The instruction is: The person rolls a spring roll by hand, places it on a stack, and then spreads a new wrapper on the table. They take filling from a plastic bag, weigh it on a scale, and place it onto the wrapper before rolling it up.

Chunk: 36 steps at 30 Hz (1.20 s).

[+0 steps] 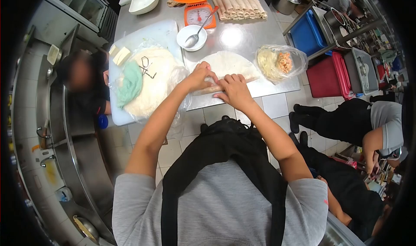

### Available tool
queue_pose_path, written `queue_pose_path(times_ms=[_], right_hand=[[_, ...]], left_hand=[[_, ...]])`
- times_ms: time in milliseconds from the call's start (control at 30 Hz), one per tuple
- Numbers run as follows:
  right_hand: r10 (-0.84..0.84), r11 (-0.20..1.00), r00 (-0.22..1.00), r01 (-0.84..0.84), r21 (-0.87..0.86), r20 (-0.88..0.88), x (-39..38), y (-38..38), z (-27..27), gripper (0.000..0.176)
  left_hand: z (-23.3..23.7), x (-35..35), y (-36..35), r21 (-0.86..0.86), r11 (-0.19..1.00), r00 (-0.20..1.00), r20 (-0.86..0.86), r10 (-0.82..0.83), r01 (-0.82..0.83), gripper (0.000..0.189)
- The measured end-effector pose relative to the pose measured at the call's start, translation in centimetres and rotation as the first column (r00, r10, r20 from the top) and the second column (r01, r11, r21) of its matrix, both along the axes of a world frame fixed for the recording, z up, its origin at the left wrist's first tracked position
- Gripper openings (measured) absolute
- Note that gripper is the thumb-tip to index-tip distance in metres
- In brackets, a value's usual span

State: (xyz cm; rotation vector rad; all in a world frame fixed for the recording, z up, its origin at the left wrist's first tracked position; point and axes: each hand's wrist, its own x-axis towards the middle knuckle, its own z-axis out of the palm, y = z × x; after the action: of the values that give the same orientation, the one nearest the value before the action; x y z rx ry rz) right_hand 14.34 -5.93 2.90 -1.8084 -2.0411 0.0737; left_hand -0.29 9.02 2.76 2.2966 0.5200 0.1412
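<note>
My left hand and my right hand press side by side on the near edge of a round white wrapper that lies flat on the steel table. Under the fingers the wrapper's near edge is rolled into a thin tube. Both hands curl over that roll. What is inside the roll is hidden.
A wrapper stack in plastic with a green cloth lies at left. A filling bag sits right, a bowl with spoon, orange scale and finished rolls behind. People stand at left and right.
</note>
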Motion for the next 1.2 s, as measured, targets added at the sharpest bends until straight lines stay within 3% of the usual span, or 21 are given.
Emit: queue_pose_path(times_ms=[67,167,433,500,567,667,733,767,800,933,1200], right_hand=[[0.017,1.000,1.000,-0.017,0.024,-0.014,-0.2,0.4,0.9,0.045],[0.077,0.994,0.989,-0.086,-0.071,-0.124,-1.4,1.2,0.9,0.041],[0.048,0.985,0.985,-0.073,-0.156,-0.164,-2.1,1.5,0.3,0.040],[0.036,0.988,0.985,-0.061,-0.144,-0.171,-2.0,1.3,0.4,0.039],[0.099,0.980,0.935,-0.151,-0.129,-0.342,-1.0,1.3,0.4,0.037],[0.080,0.996,0.918,-0.090,-0.007,-0.387,2.5,0.5,1.9,0.035],[0.095,0.987,0.946,-0.130,-0.093,-0.311,4.1,0.4,2.2,0.033],[0.118,0.970,0.966,-0.161,-0.180,-0.232,4.6,0.4,2.3,0.032],[0.173,0.965,0.960,-0.211,-0.158,-0.222,4.7,0.7,1.9,0.027],[0.141,0.976,0.979,-0.162,-0.143,-0.145,4.4,0.5,0.9,0.023],[0.116,0.975,0.963,-0.157,-0.157,-0.244,5.7,0.5,2.0,0.025]], left_hand=[[0.2,-0.3,0.4,-0.037,0.999,0.998,0.062,0.006,-0.004,0.025],[0.4,-1.1,0.1,-0.200,0.970,0.990,-0.024,0.136,-0.138,0.024],[-0.1,-1.8,-0.5,0.031,1.000,1.000,-0.002,0.000,0.000,0.020],[-0.2,-1.8,-0.6,0.036,0.999,1.000,-0.023,0.003,-0.002,0.021],[0.0,-1.5,-0.5,0.049,0.999,0.999,-0.040,-0.001,0.003,0.022],[0.8,-0.2,0.2,-0.072,0.997,0.991,-0.130,0.011,-0.020,0.022],[0.8,1.7,-0.5,-0.084,0.994,0.997,0.032,0.074,-0.071,0.019],[0.6,2.2,-1.1,-0.087,0.994,0.997,0.032,0.069,-0.066,0.019],[0.0,2.9,-1.5,-0.053,0.996,0.997,0.017,0.071,-0.070,0.017],[-1.0,3.5,-1.4,0.016,0.999,0.999,-0.011,0.042,-0.042,0.015],[-1.7,3.5,-2.5,0.012,0.992,0.991,-0.048,0.125,-0.124,0.016]])
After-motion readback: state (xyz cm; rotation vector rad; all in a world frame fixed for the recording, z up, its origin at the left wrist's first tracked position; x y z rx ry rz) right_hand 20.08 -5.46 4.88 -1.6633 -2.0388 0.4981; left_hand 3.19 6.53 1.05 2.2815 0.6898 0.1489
